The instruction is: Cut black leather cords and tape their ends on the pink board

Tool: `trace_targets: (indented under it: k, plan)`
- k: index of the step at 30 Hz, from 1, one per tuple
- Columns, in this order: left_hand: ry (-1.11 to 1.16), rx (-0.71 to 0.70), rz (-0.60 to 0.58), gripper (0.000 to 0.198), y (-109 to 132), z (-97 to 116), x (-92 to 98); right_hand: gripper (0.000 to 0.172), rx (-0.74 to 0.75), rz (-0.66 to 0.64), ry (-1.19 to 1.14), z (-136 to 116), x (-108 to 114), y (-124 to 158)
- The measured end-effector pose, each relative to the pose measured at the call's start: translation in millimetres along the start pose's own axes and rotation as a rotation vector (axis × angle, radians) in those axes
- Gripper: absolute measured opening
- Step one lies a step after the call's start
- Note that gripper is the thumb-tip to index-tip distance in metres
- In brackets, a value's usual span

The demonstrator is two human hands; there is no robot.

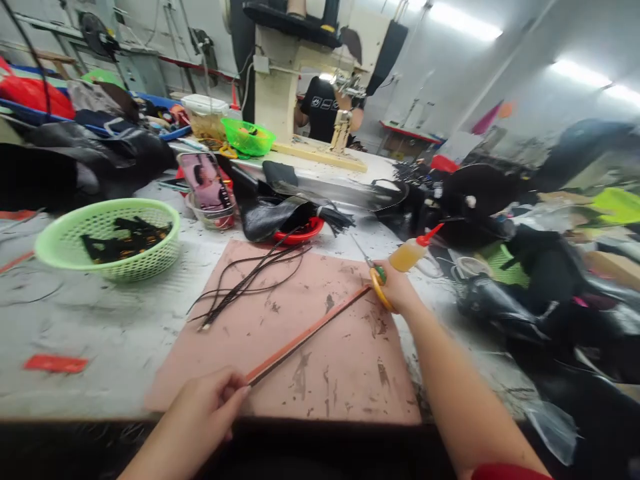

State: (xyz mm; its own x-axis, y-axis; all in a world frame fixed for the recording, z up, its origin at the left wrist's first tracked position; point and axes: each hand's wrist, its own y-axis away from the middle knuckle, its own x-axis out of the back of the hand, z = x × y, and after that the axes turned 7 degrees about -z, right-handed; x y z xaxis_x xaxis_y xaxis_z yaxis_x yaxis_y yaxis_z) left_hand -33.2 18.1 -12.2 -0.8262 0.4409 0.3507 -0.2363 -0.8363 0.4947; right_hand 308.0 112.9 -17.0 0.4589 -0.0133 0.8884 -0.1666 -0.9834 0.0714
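Note:
My left hand (pixel 213 407), near the table's front edge, pinches the lower end of a long, thin orange-brown strip (pixel 310 333) with a dark edge. The strip runs up and right across a pink mat (pixel 280 300) stained with dark smears. At its far end, my right hand (pixel 397 290) is closed around yellow-handled scissors (pixel 381 288), blades pointing away and up. Whether the right fingers also grip the strip is unclear. Thin black cords (pixel 245 280) lie on the mat's upper left. A glue bottle (pixel 410 255) with a red nozzle is just beyond my right hand.
A pale green basket (pixel 110 237) with black pieces stands left, a red scrap (pixel 56 363) before it. Behind the mat are a phone (pixel 205 181), a black leather piece (pixel 273 213) and a red bowl (pixel 305 230). Black material crowds the right. A person (pixel 323 110) sits beyond the machine.

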Motion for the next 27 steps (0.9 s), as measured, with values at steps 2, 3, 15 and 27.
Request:
trace_targets:
  k: [2, 3, 15, 27]
  plan:
    - [-0.054, -0.009, -0.010, 0.016, 4.8, 2.6, -1.6, 0.044, -0.017, -0.004, 0.067, -0.5, 0.3, 2.6]
    - [-0.078, -0.002, -0.011, 0.016, 6.8, 3.9, -2.3, 0.044, -0.020, -0.002, 0.111, 0.1, 0.2, 3.4]
    - [-0.097, 0.030, 0.021, 0.009, 14.1, 3.3, -7.2, 0.044, -0.010, 0.016, 0.224, 8.4, -1.5, 3.0]
    - [0.124, 0.079, 0.037, 0.008, 8.9, 4.9, -9.7, 0.042, -0.005, 0.027, 0.206, 5.0, 1.5, -4.5]
